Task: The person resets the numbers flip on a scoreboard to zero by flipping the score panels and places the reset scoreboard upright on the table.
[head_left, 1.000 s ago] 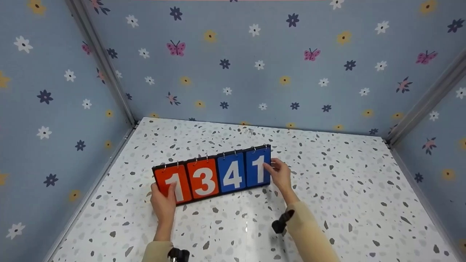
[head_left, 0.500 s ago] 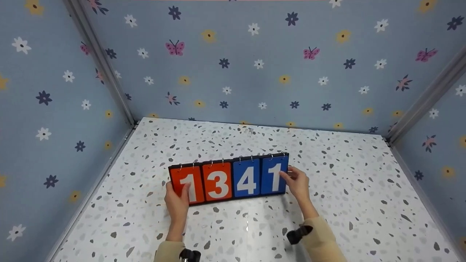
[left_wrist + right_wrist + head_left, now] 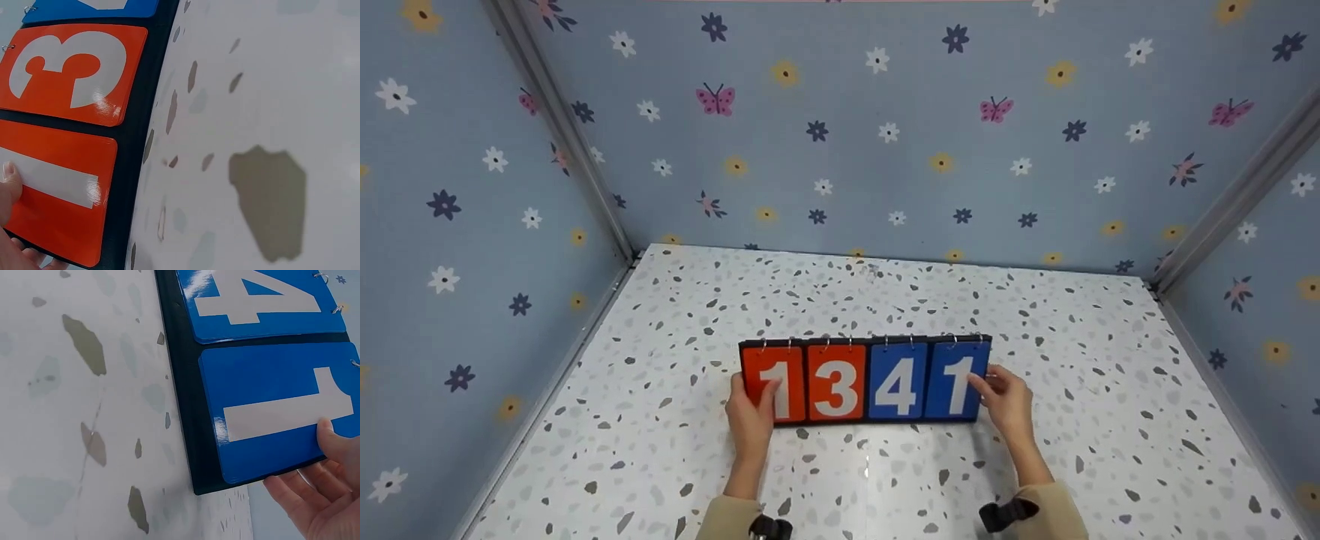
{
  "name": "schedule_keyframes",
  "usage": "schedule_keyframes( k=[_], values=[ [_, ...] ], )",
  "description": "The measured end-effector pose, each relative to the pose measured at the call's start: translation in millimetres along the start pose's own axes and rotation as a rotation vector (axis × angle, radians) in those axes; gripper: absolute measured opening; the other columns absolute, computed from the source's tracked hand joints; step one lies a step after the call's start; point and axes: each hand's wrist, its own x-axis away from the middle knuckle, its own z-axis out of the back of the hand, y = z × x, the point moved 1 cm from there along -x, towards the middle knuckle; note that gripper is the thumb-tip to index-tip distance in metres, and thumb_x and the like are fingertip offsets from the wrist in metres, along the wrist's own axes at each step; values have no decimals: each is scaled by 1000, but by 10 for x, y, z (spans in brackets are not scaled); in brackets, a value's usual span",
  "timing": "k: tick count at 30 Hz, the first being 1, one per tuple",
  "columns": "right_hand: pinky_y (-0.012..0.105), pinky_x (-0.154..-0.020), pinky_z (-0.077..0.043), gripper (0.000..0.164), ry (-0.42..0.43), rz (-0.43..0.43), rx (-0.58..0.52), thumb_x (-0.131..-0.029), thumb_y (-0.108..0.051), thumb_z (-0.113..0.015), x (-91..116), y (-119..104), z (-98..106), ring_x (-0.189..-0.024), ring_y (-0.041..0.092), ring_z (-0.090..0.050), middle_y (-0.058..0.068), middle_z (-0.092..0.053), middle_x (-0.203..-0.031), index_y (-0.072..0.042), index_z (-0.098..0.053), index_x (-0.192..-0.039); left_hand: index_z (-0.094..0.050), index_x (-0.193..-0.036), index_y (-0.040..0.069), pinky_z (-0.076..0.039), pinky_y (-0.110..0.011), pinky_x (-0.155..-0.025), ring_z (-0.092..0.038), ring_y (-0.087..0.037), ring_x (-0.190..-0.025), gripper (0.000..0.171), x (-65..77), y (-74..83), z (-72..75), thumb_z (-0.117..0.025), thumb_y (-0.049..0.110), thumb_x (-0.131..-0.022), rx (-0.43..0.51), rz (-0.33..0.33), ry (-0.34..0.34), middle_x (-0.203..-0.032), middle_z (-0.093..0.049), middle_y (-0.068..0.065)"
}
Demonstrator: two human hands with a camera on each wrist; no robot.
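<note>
Between thumb and fingers, our left hand [image 3: 750, 421] is gripping the red end of a flip scoreboard [image 3: 867, 384] while our right hand [image 3: 1011, 401] is gripping its blue end; we are holding it, showing 1, 3, 4, 1, over the speckled table [image 3: 1110, 420].

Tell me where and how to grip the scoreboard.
Grip the scoreboard probably by its short ends, one hand from each side: it is long and flat, the left hand and right hand pinch it there, and rings line the top.
</note>
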Motion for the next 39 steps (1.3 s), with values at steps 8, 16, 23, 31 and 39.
schedule_keyframes(
  k=[8, 16, 23, 31, 39],
  values=[
    [33, -66, -52, 25, 21, -37, 39, -84, -18, -65, 115, 94, 203, -82, 25, -62, 18, -65, -90, 2, -61, -99, -49, -95, -3, -45, -41, -66, -56, -28, -72, 36, 82, 72, -135, -72, 16, -76, 16, 10, -48, -79, -59, -16],
    [30, -63, -52, 26, 60, -41, 48, -84, -16, -65, 208, 194, 386, -84, 29, -62, 22, -64, -93, 4, -60, -101, -49, -98, -1, -46, -37, -68, -56, -21, -73, 36, 192, 171, -233, -71, 19, -78, 80, 10, -103, -84, -61, -11],
    [27, -61, -51, 28, 87, -29, 58, -83, -18, -66, 280, 219, 446, -79, 27, -63, 21, -65, -89, 4, -61, -99, -49, -97, 1, -45, -33, -61, -52, -17, -66, 35, 238, 182, -246, -71, 21, -78, 86, -10, -119, -78, -59, -8],
    [27, -63, -51, 28, 104, -44, 62, -84, -18, -65, 278, 233, 452, -82, 28, -63, 21, -65, -91, 3, -61, -102, -49, -95, 1, -45, -32, -61, -51, -17, -65, 34, 227, 182, -256, -70, 22, -78, 85, -24, -126, -77, -58, -8],
    [27, -65, -51, 36, 100, -56, 65, -83, -28, -65, 280, 222, 456, -83, 26, -62, 19, -65, -91, 2, -61, -102, -49, -96, 2, -44, -31, -60, -49, -16, -65, 33, 212, 200, -250, -70, 21, -78, 92, -5, -144, -76, -58, -6]
  ],
)
